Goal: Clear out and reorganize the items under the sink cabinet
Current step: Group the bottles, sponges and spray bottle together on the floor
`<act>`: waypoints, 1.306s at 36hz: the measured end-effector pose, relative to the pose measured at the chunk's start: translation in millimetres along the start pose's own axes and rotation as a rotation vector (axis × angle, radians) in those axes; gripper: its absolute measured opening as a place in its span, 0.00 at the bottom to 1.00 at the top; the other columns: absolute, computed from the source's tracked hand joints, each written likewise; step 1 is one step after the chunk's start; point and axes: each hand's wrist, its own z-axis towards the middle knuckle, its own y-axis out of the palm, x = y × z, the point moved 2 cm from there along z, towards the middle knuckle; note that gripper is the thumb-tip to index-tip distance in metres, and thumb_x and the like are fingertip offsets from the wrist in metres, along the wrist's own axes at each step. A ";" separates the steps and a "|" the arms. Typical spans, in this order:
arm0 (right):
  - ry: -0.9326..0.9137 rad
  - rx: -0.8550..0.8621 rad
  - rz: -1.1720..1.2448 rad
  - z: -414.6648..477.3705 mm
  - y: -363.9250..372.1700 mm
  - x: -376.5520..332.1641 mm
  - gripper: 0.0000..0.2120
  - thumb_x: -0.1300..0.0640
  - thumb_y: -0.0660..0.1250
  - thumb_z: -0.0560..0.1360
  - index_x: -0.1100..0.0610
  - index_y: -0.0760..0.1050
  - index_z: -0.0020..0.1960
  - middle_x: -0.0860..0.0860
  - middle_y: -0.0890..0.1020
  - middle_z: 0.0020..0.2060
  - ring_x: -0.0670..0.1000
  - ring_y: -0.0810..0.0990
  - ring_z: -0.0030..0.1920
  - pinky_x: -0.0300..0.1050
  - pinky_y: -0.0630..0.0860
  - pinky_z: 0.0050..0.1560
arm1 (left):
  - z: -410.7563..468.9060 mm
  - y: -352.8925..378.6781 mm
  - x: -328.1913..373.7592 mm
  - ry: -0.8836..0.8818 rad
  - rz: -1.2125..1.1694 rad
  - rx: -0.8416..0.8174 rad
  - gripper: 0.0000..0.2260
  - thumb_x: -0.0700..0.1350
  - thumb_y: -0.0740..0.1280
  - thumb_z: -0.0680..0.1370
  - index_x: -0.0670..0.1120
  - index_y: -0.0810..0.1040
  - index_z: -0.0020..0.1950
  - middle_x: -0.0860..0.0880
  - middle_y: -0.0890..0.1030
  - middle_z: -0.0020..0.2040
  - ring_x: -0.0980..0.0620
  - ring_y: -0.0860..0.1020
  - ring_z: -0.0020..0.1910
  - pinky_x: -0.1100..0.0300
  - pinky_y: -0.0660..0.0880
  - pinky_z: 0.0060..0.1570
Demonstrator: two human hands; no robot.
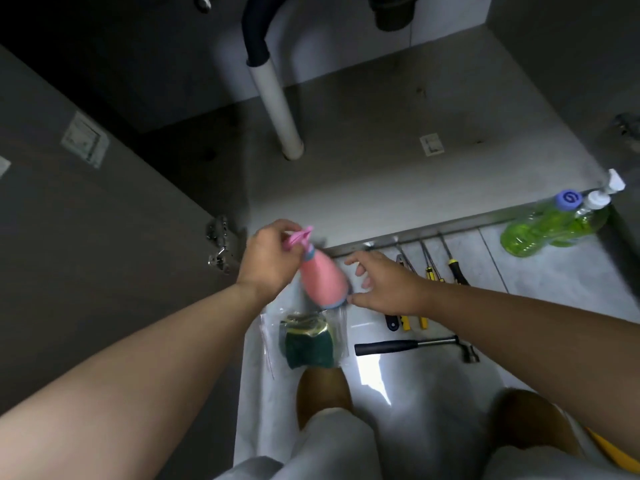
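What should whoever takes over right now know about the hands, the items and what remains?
Left hand: gripping the pink plastic spray bottle by its trigger head, held above the floor.
Right hand: open, reaching toward the bottle's base, holding nothing.
Cabinet floor: looks cleared.
On the tiled floor: bagged green scouring sponges, screwdrivers, black-handled hammer, two green liquid bottles.
Left: place the spray bottle, then reorganize everything back inside.

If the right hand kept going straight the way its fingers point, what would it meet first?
Most likely the pink spray bottle that the left hand holds by the trigger top. The right hand is open, fingers aimed at the bottle's lower body. Depth is unclear, so it might pass just beside.
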 end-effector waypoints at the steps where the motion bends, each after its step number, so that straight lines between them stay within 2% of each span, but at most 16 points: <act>1: -0.002 0.037 0.002 0.1 -0.9 -0.2 0.34 0.48 0.75 0.69 0.48 0.65 0.71 0.50 0.70 0.61 0.50 0.74 0.57 0.46 0.75 0.55 | 1.3 3.2 13.0 0.030 -0.081 -0.034 0.08 0.46 0.75 0.76 0.53 0.84 0.54 0.55 0.85 0.45 0.59 0.82 0.41 0.67 0.79 0.40; 5: 0.023 0.295 0.025 -8.3 -19.1 5.8 0.41 0.41 0.76 0.61 0.46 0.64 0.70 0.52 0.70 0.60 0.54 0.74 0.61 0.53 0.75 0.61 | 2.8 22.4 57.9 0.140 -0.239 -0.155 0.08 0.48 0.78 0.74 0.52 0.86 0.52 0.52 0.86 0.44 0.57 0.82 0.42 0.65 0.79 0.43; 8: 0.047 0.434 0.014 -20.6 -39.5 21.5 0.34 0.39 0.75 0.62 0.46 0.69 0.65 0.51 0.73 0.54 0.53 0.74 0.57 0.52 0.75 0.57 | 2.3 40.8 88.6 0.200 -0.309 -0.214 0.09 0.45 0.78 0.73 0.49 0.86 0.52 0.51 0.86 0.46 0.53 0.83 0.45 0.59 0.81 0.47; 11: 0.063 0.522 -0.038 -38.2 -59.1 42.4 0.28 0.34 0.69 0.62 0.47 0.75 0.56 0.50 0.76 0.47 0.52 0.75 0.51 0.51 0.75 0.51 | -0.1 62.6 118.4 0.256 -0.347 -0.284 0.09 0.42 0.77 0.74 0.47 0.86 0.53 0.47 0.87 0.47 0.50 0.84 0.46 0.55 0.81 0.49; 14: 0.105 0.611 -0.026 -58.8 -72.5 76.9 0.24 0.38 0.71 0.65 0.49 0.77 0.56 0.51 0.79 0.48 0.52 0.76 0.51 0.48 0.74 0.50 | -4.3 89.0 143.8 0.332 -0.349 -0.381 0.12 0.41 0.76 0.75 0.44 0.84 0.58 0.48 0.85 0.46 0.59 0.80 0.39 0.64 0.78 0.44; 15: 0.154 0.646 -0.013 -66.7 -76.3 91.0 0.23 0.40 0.73 0.66 0.50 0.78 0.57 0.52 0.79 0.49 0.52 0.77 0.51 0.46 0.73 0.49 | -5.9 97.7 151.0 0.352 -0.337 -0.416 0.13 0.42 0.75 0.76 0.45 0.83 0.60 0.47 0.84 0.46 0.59 0.79 0.39 0.65 0.78 0.44; 18: 0.352 0.766 0.053 -93.1 -89.8 138.4 0.19 0.46 0.76 0.70 0.56 0.78 0.54 0.56 0.79 0.48 0.55 0.78 0.50 0.43 0.69 0.45 | -8.6 122.8 166.3 0.414 -0.217 -0.497 0.11 0.46 0.72 0.79 0.46 0.82 0.60 0.46 0.84 0.50 0.51 0.81 0.47 0.58 0.78 0.51; 20: 0.464 0.852 0.074 -110.7 -100.9 166.9 0.17 0.48 0.75 0.72 0.60 0.78 0.52 0.58 0.79 0.48 0.57 0.79 0.49 0.43 0.69 0.45 | -8.0 137.8 168.6 0.467 -0.104 -0.571 0.09 0.47 0.70 0.80 0.48 0.82 0.59 0.49 0.83 0.51 0.51 0.81 0.49 0.58 0.79 0.50; 23: 0.607 0.958 0.048 -132.2 -118.0 196.9 0.19 0.47 0.72 0.74 0.62 0.79 0.53 0.60 0.80 0.49 0.60 0.79 0.51 0.50 0.76 0.50 | -7.3 157.3 161.6 0.522 0.062 -0.671 0.08 0.49 0.68 0.81 0.51 0.81 0.59 0.53 0.82 0.53 0.55 0.80 0.51 0.61 0.77 0.52; 25: 0.659 1.016 0.046 -140.5 -128.7 208.8 0.19 0.49 0.71 0.74 0.64 0.79 0.55 0.62 0.80 0.51 0.61 0.80 0.53 0.53 0.77 0.53 | -7.6 166.7 153.3 0.524 0.123 -0.697 0.08 0.49 0.68 0.81 0.52 0.82 0.59 0.54 0.82 0.53 0.55 0.80 0.51 0.60 0.77 0.52; 31: 0.763 1.010 -0.006 -141.7 -154.8 229.8 0.17 0.55 0.66 0.78 0.66 0.77 0.60 0.65 0.78 0.57 0.65 0.77 0.58 0.50 0.71 0.58 | -12.8 180.0 117.7 0.476 0.192 -0.760 0.09 0.46 0.66 0.82 0.50 0.82 0.60 0.54 0.83 0.53 0.56 0.80 0.52 0.57 0.77 0.55; 35: 0.798 1.032 0.023 -136.7 -165.4 234.1 0.19 0.56 0.64 0.79 0.63 0.71 0.67 0.64 0.76 0.62 0.63 0.74 0.64 0.49 0.69 0.60 | -16.5 180.7 92.2 0.400 0.178 -0.781 0.09 0.40 0.67 0.80 0.48 0.82 0.59 0.54 0.83 0.51 0.58 0.80 0.50 0.73 0.74 0.48; 39: 0.783 1.047 0.047 -135.1 -166.8 234.1 0.19 0.56 0.62 0.80 0.61 0.69 0.69 0.63 0.77 0.62 0.63 0.74 0.65 0.50 0.69 0.62 | -15.6 177.4 75.2 0.367 0.174 -0.760 0.10 0.38 0.67 0.80 0.48 0.82 0.59 0.53 0.81 0.50 0.59 0.80 0.49 0.77 0.71 0.43; 41: 0.778 1.056 0.079 -137.0 -164.0 234.2 0.19 0.55 0.63 0.80 0.62 0.69 0.69 0.62 0.76 0.63 0.63 0.74 0.65 0.51 0.70 0.63 | -13.4 174.4 70.1 0.362 0.202 -0.733 0.10 0.39 0.68 0.80 0.49 0.81 0.59 0.52 0.81 0.51 0.58 0.80 0.49 0.75 0.71 0.44; 45: 0.860 1.088 0.145 -139.3 -150.3 232.5 0.25 0.49 0.67 0.78 0.64 0.65 0.66 0.63 0.73 0.64 0.64 0.74 0.65 0.53 0.71 0.62 | -10.1 162.8 60.2 0.358 0.291 -0.709 0.11 0.41 0.70 0.79 0.48 0.80 0.61 0.49 0.82 0.53 0.51 0.81 0.52 0.54 0.77 0.57; 47: 0.934 1.061 0.141 -139.7 -136.7 231.4 0.29 0.50 0.69 0.76 0.65 0.63 0.68 0.63 0.71 0.66 0.64 0.72 0.67 0.54 0.70 0.64 | -9.1 150.8 51.9 0.349 0.320 -0.683 0.13 0.42 0.72 0.77 0.49 0.79 0.61 0.49 0.81 0.54 0.49 0.80 0.53 0.55 0.77 0.56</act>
